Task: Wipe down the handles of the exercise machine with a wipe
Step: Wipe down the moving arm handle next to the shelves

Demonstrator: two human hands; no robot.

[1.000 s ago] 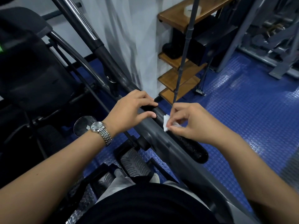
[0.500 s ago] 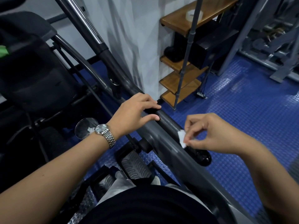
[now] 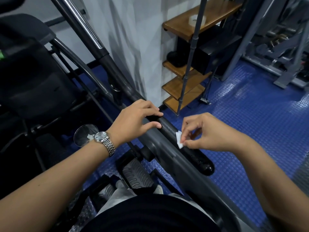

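A: Wipe [image 3: 179, 139] location?
B: Pinched between thumb and forefinger of right hand [image 3: 205, 133], held against handle [image 3: 199, 160] at mid-length.
A: Left hand [image 3: 133, 121]?
B: Fingers and thumb curled round the handle's upper end, at 10 o'clock from the wipe.

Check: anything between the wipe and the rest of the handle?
Toward the end, nothing visible: the wipe in the right hand touches the handle, bare below it. Upward, the left hand holds the handle.
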